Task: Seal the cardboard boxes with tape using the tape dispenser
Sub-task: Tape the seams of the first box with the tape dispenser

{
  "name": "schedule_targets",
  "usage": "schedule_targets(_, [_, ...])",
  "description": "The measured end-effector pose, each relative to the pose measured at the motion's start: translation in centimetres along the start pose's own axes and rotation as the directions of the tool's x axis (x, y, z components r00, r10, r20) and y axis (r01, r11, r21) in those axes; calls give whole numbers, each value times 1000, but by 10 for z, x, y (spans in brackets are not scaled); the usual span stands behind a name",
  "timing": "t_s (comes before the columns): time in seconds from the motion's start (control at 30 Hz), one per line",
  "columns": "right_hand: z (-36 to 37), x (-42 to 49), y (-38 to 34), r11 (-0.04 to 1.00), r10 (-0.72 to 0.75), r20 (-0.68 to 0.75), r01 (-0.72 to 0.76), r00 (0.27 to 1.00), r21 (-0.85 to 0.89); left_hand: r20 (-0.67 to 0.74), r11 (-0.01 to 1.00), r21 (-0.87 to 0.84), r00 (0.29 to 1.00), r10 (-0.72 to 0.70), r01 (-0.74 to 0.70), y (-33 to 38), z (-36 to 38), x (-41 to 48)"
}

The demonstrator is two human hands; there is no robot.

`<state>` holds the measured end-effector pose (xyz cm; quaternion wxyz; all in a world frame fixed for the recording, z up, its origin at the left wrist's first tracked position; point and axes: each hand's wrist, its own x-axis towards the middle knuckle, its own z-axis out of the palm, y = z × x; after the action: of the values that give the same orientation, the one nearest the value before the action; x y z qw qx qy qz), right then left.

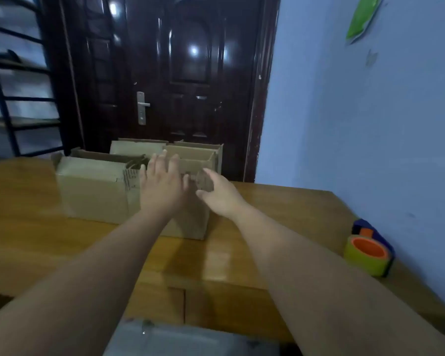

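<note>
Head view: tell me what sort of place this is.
Likely a room in a home or small shop set up for packing: a wooden table holds open boxes and a tape dispenser, with a dark door and a shelf rack behind.

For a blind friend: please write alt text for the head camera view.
A left hand rests flat on open brown cardboard boxes on a wooden table; the right hand pinches a cardboard flap. A yellow and orange tape dispenser sits untouched at right.
</note>
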<state>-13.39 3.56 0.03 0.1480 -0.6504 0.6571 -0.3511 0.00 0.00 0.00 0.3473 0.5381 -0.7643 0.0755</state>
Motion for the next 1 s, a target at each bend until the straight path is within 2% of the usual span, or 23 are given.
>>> schedule_targets(0.1, [8,11,-6,993,46,-33,-42,998,114,7,984,-43,985,-173,173,-28,1,8])
schedule_targets(0.17, [13,17,-7,986,87,-22,-83,996,146,57,976,-54,977,-208,211,-43,5,9])
schedule_targets(0.23, [16,19,-5,983,98,-5,-96,995,159,73,982,-55,982,-176,181,-50,11,7])
schedule_targets(0.37, [19,16,5,961,110,-43,-95,993,259,13,992,-50,993,-119,119,-55,17,4])
schedule_targets(0.47, [23,13,14,985,127,2,-126,992,116,9,985,-117,992,-127,127,-55,17,3])
schedule_targets(0.6, [19,8,21,988,121,-25,-118,992,98,-5,971,-220,995,-99,95,-54,16,2])
schedule_targets(0.7, [8,2,30,986,116,-22,-113,993,126,-7,889,-416,977,-213,191,-49,16,-2])
schedule_targets(0.8, [-5,-7,42,967,158,-39,-146,987,210,94,692,-653,939,-330,309,-40,14,-8])
schedule_targets(0.83, [-10,-11,47,955,180,-58,-160,982,249,125,648,-694,939,-321,314,-36,15,-11])
schedule_targets(0.93, [-23,-25,61,925,231,-129,-176,965,336,138,674,-699,970,-199,238,-23,18,-20])
schedule_targets(1.0, [-34,-34,69,908,255,-156,-181,954,377,181,648,-724,971,-153,237,-12,21,-25])
